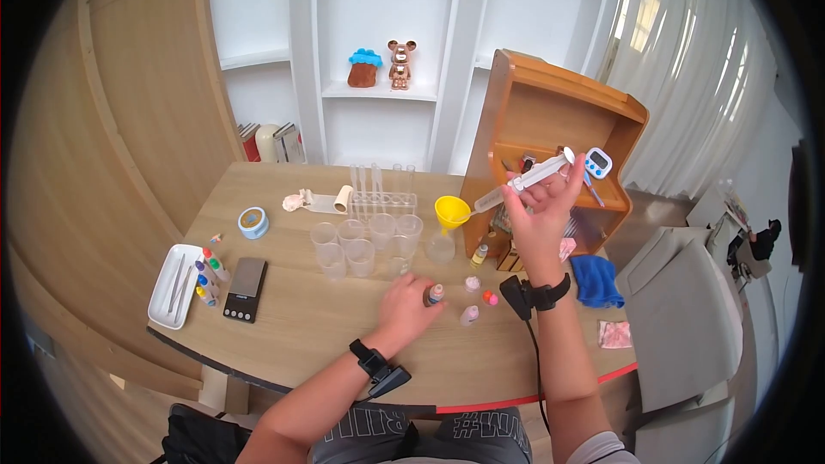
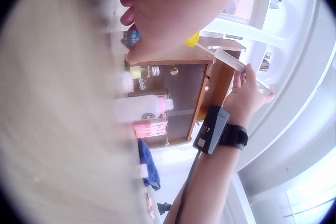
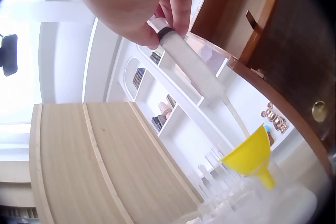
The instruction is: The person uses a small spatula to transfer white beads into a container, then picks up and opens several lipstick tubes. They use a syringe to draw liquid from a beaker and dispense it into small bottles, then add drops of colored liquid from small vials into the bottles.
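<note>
My right hand point(image 1: 543, 222) holds a large clear syringe point(image 3: 194, 69) up in the air, its plunger point(image 1: 541, 170) drawn far out. The syringe slants down to a thin tip that reaches the mouth of a yellow funnel point(image 3: 250, 153). Beneath, the funnel's stem goes into a clear flask point(image 1: 440, 247) on the table. Low at the table, my left hand point(image 1: 407, 305) has its fingers round a small bottle point(image 1: 436, 294) with a blue label seen in the left wrist view. Small pink-and-white bottles point(image 1: 469, 315) and an orange-pink item point(image 1: 490, 297) stand to its right.
Left of the flask are several clear cups point(image 1: 359, 258) and a test tube rack point(image 1: 387, 204). A wooden cabinet point(image 1: 507, 120) rises behind my right hand. Farther left lie a black scale point(image 1: 247, 290), dropper bottles point(image 1: 206, 279) and a white tray point(image 1: 163, 315). A blue cloth point(image 1: 597, 281) lies right.
</note>
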Demonstrator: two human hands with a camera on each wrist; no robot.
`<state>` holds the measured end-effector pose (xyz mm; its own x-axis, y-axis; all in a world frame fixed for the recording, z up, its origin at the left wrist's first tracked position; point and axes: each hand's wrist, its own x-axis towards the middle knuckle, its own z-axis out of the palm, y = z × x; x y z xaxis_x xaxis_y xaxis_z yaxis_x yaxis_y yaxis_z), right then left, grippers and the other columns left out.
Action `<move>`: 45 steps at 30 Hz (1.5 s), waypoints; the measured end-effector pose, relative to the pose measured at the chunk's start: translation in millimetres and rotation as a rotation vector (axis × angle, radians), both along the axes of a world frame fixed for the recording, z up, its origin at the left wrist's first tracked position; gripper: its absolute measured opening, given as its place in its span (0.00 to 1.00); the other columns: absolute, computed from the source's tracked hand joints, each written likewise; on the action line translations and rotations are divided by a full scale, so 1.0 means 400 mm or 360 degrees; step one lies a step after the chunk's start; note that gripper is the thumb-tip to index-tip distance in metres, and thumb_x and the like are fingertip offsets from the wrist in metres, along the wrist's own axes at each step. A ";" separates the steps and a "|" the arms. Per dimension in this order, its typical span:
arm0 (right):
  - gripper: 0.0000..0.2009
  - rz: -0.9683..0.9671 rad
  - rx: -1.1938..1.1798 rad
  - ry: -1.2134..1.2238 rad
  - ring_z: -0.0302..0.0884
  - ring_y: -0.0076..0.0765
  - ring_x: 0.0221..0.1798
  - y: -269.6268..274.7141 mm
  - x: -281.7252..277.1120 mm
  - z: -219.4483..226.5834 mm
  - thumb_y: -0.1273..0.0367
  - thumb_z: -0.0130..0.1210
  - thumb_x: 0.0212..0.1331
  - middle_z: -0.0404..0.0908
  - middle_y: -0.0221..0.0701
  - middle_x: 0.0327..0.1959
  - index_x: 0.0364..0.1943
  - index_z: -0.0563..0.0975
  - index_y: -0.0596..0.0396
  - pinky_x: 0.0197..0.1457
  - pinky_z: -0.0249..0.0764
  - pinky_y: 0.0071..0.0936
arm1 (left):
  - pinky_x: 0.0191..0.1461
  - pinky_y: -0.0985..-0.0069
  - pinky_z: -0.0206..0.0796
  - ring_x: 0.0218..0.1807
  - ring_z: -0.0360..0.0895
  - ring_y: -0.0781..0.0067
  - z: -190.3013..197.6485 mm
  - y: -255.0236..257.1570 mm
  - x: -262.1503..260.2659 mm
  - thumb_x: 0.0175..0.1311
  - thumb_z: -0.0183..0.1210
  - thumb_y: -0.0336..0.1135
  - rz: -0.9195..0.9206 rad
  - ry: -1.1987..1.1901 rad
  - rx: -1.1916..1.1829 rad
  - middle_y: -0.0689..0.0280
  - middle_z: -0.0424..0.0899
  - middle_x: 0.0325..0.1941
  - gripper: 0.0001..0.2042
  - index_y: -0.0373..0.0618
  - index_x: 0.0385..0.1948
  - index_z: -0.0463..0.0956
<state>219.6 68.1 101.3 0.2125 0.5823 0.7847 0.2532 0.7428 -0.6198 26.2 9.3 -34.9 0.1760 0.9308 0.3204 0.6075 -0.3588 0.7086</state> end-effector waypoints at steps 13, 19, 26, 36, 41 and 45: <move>0.52 -0.0032 0.0137 0.0192 0.81 0.45 0.55 0.002 0.036 0.036 0.85 0.62 0.55 0.64 0.45 0.62 0.76 0.37 0.48 0.57 0.83 0.38 | 0.50 0.58 0.71 0.46 0.78 0.49 0.003 0.013 -0.004 0.55 0.65 0.33 -0.0037 -0.0113 0.0166 0.55 0.82 0.41 0.12 0.40 0.41 0.83; 0.53 -0.0056 0.0204 0.0173 0.81 0.48 0.55 -0.030 0.036 0.075 0.86 0.62 0.55 0.63 0.47 0.62 0.76 0.37 0.45 0.59 0.82 0.41 | 0.46 0.63 0.70 0.43 0.76 0.54 -0.007 0.019 -0.005 0.59 0.66 0.34 0.0024 -0.0181 0.0203 0.57 0.80 0.39 0.16 0.40 0.48 0.82; 0.53 -0.0070 0.0257 0.0261 0.76 0.44 0.59 -0.091 0.047 0.138 0.88 0.60 0.55 0.62 0.46 0.61 0.76 0.36 0.43 0.61 0.81 0.48 | 0.36 0.68 0.67 0.34 0.73 0.63 -0.015 0.030 -0.003 0.57 0.70 0.34 0.0019 -0.0254 0.0289 0.60 0.77 0.34 0.17 0.40 0.47 0.82; 0.53 0.0099 0.0152 0.0269 0.82 0.46 0.53 -0.149 0.027 0.164 0.88 0.61 0.54 0.66 0.46 0.58 0.77 0.38 0.43 0.60 0.82 0.46 | 0.45 0.66 0.71 0.43 0.78 0.57 0.004 0.025 -0.002 0.57 0.70 0.33 0.0105 -0.0431 0.0281 0.59 0.80 0.40 0.16 0.43 0.48 0.83; 0.54 0.0176 0.0097 0.0245 0.82 0.45 0.53 -0.144 0.020 0.153 0.87 0.61 0.54 0.69 0.45 0.56 0.77 0.37 0.43 0.59 0.82 0.43 | 0.45 0.67 0.71 0.43 0.78 0.58 0.009 0.028 -0.004 0.56 0.71 0.32 0.0123 -0.0463 0.0378 0.60 0.81 0.41 0.17 0.42 0.49 0.83; 0.54 0.0198 0.0090 0.0216 0.83 0.43 0.52 -0.141 0.013 0.149 0.86 0.62 0.54 0.70 0.44 0.55 0.77 0.37 0.43 0.58 0.83 0.42 | 0.46 0.66 0.71 0.43 0.78 0.58 0.013 0.027 -0.006 0.56 0.71 0.32 0.0127 -0.0432 0.0414 0.59 0.81 0.41 0.17 0.42 0.49 0.83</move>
